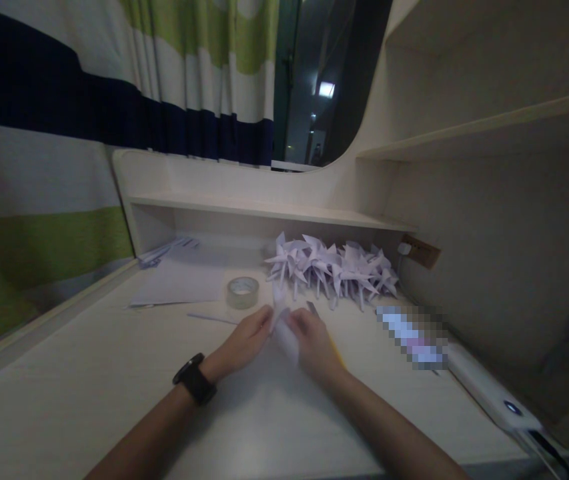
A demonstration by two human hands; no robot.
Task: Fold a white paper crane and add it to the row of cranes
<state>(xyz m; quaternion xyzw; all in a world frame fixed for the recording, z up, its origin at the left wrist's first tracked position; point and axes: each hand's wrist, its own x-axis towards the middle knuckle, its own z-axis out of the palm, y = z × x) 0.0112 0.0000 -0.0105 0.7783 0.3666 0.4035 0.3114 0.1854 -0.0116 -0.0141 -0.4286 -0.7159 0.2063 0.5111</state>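
Both of my hands meet over the middle of the pale desk (89, 387), pinching a small piece of white folded paper (284, 330) between them. My left hand (244, 343), with a black watch on its wrist, grips the paper's left edge with closed fingers. My right hand (314, 343) closes on the paper's right side. A thin yellow stick (337, 353) lies on the desk under my right hand.
A heap of several folded white paper pinwheels (331, 267) lies behind my hands. A roll of clear tape (243, 292) stands to its left, with loose paper sheets (179, 283) further left. A white power strip (494, 393) runs along the right. A shelf (264, 210) spans the back.
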